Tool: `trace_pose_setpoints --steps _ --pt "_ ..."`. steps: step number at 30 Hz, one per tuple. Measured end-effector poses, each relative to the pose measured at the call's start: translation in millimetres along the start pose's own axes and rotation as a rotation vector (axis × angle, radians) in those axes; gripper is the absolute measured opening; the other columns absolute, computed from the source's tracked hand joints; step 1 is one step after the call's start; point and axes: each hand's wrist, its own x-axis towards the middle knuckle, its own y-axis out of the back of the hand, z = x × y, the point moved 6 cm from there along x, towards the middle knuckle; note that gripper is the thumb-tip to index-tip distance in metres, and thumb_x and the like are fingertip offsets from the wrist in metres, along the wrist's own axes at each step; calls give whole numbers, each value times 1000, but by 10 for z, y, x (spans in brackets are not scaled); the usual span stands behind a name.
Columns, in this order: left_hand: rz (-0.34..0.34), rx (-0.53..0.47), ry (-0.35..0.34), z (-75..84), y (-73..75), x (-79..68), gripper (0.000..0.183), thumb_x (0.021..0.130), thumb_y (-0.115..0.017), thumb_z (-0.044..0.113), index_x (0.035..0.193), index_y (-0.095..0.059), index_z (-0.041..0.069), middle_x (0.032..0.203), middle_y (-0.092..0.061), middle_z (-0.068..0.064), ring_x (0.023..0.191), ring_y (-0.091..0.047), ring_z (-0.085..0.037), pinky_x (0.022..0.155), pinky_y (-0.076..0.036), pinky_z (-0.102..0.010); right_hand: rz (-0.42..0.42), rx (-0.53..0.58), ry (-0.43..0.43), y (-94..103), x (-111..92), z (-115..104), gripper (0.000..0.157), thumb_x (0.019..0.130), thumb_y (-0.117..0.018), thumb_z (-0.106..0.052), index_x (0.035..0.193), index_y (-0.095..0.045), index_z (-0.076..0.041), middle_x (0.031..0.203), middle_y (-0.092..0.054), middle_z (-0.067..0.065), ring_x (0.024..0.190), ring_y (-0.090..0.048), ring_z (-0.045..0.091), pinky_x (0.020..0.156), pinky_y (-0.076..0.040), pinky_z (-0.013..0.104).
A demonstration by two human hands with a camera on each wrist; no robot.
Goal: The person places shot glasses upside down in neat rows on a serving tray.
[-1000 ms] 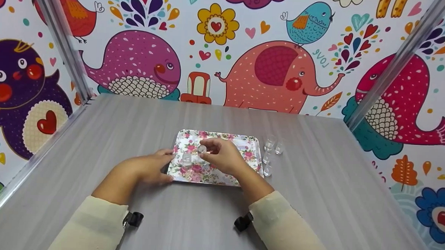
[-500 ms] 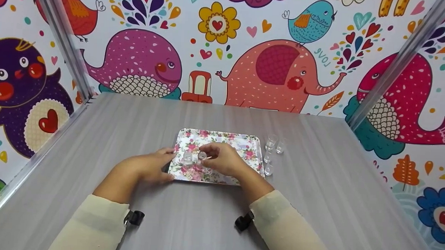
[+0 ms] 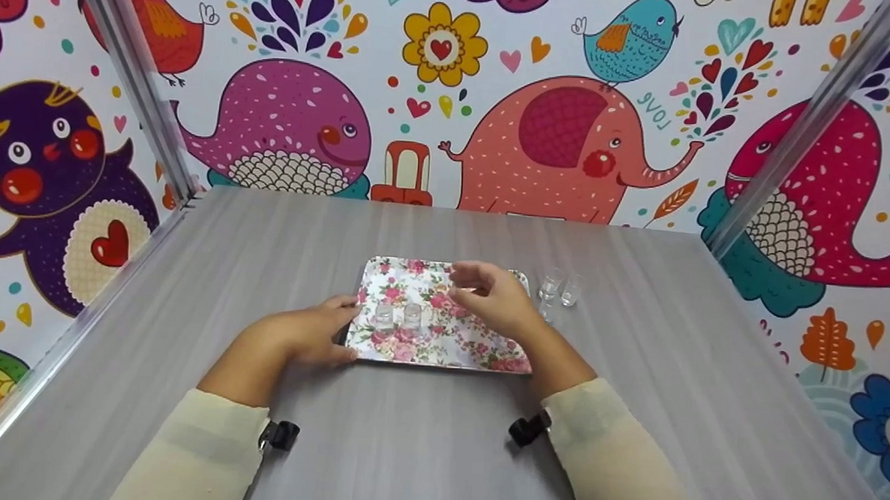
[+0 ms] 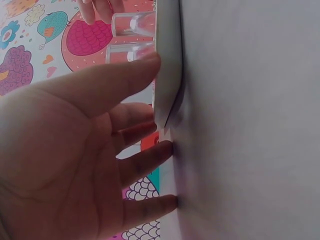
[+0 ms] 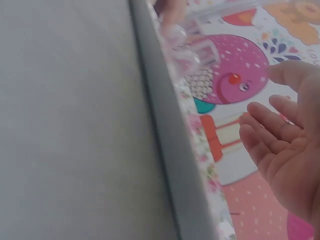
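A floral tray (image 3: 456,350) lies on the table, with two small clear shot glasses, the left one (image 3: 384,317) and the right one (image 3: 412,318), side by side on its left half. My left hand (image 3: 310,336) touches the tray's left end. In the left wrist view its thumb (image 4: 142,70) is on the rim and the lower fingertips reach the tabletop. Over the tray's right half is my right hand (image 3: 497,301), holding nothing, its fingers (image 5: 272,122) spread loosely in the right wrist view.
Just past the tray's right edge stand more clear shot glasses (image 3: 551,286), one partly hidden behind the right hand. Cartoon-printed walls (image 3: 495,132) with metal corner posts (image 3: 133,78) border the grey table (image 3: 406,444).
My right hand set its shot glass down beside the other one, let go, and moved right across the tray. My left hand stays at the tray's left end.
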Motion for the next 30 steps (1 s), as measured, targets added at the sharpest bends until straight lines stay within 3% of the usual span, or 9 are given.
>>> trace_pose_setpoints --steps 6,11,16,23,30 --pt "1 6 4 21 12 -5 81 103 -71 34 168 -33 5 178 -23 -17 161 -32 -47 130 -30 -62 81 2 -8 327 -67 81 50 99 -78 -30 144 -66 -13 138 -73 12 127 -71 25 106 -61 43" --pt "-2 2 14 10 8 -10 81 103 -70 35 168 -32 6 178 -22 -16 161 -31 -47 130 -29 -63 118 9 -70 477 -108 188 49 99 -78 -34 144 -66 -20 138 -73 6 125 -71 23 101 -63 39" --pt "-4 3 13 -3 -4 1 81 103 -70 36 168 -32 6 178 -22 -15 161 -31 -46 130 -30 -62 144 -7 -105 602 -109 249 54 98 -78 -40 146 -63 -20 142 -71 8 128 -68 25 109 -59 44" --pt "-4 -1 3 -7 -9 14 81 103 -71 36 168 -33 5 178 -23 -16 161 -31 -46 130 -30 -62 290 10 -139 976 -107 379 56 99 -78 -34 148 -61 -12 145 -68 12 134 -65 29 117 -53 48" --pt "0 -9 -5 11 -5 1 81 103 -71 34 167 -33 3 177 -23 -18 161 -31 -47 131 -29 -62 418 95 -218 1347 -164 609 58 100 -77 -28 152 -56 -13 156 -60 10 147 -55 31 123 -47 47"
